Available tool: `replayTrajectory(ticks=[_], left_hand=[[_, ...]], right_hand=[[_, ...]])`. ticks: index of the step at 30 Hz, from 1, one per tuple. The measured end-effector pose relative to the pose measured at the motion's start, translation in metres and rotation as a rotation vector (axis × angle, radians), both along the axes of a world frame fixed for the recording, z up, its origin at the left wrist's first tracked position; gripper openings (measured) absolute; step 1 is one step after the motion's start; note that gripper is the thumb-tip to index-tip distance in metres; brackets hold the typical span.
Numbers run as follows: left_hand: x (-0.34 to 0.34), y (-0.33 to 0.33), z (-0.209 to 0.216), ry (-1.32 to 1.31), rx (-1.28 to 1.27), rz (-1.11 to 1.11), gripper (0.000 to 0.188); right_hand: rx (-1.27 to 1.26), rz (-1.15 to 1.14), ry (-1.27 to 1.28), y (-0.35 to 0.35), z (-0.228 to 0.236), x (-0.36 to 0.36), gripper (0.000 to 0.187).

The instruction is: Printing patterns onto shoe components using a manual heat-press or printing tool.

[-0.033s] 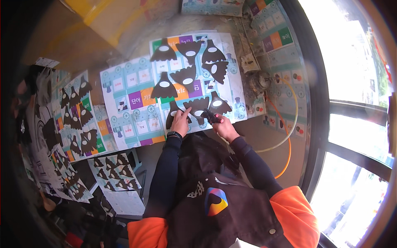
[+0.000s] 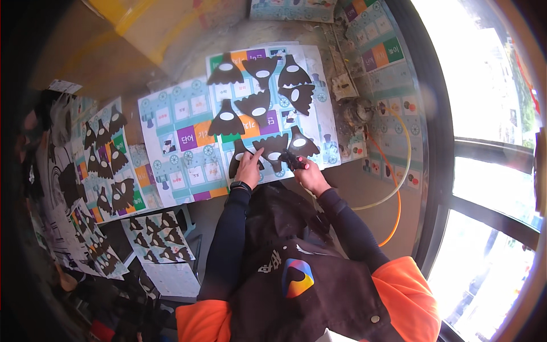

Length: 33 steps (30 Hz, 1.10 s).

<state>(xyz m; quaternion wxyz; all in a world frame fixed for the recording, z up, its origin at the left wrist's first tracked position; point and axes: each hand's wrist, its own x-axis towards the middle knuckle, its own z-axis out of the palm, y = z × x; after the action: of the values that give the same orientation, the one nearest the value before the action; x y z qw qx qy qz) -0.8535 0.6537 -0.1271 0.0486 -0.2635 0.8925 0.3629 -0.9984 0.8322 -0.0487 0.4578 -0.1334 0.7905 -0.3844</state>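
Observation:
My left hand point(image 2: 248, 170), with a dark band at its wrist, lies on the near edge of the printed sheet point(image 2: 188, 137). Its fingers are stretched out, the forefinger reaching onto a black fan-shaped cutout point(image 2: 272, 145) with scalloped edge and pale oval. Another black cutout point(image 2: 237, 159) is partly under that hand. My right hand point(image 2: 312, 176) is closed round a small black gun-shaped tool point(image 2: 293, 162), whose tip points at the middle cutout's narrow end. Whether it touches is unclear. A third cutout point(image 2: 301, 142) lies just beyond the tool.
Several more black cutouts point(image 2: 225, 73) lie farther up the sheets. Left stand other sheets with cutouts point(image 2: 105, 148) and a lower board point(image 2: 159, 236). A pale hose point(image 2: 409, 142) and an orange hose point(image 2: 399, 199) loop at right, beside a window frame point(image 2: 436, 142). A cardboard box point(image 2: 142, 28) is at the back.
The tool in my right hand has turned very slightly. My left hand and the cutouts have stayed in place.

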Motion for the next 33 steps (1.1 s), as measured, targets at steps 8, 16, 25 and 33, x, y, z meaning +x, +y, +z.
replayTrajectory(ticks=[8,16,25,33], left_hand=[[0.000,0.001,0.004,-0.005,-0.004,0.012,0.062],[0.000,0.002,0.005,0.016,-0.017,0.010,0.062],[0.000,0.004,0.004,-0.005,-0.020,0.007,0.062],[0.008,0.002,0.015,0.006,0.023,0.035,0.054]], right_hand=[[0.089,0.043,-0.028,0.017,-0.001,-0.006,0.035],[0.024,-0.032,-0.015,0.023,-0.016,-0.006,0.028],[0.024,0.004,-0.145,0.026,-0.010,0.005,0.022],[0.007,-0.060,-0.235,0.022,0.020,0.010,0.020]])
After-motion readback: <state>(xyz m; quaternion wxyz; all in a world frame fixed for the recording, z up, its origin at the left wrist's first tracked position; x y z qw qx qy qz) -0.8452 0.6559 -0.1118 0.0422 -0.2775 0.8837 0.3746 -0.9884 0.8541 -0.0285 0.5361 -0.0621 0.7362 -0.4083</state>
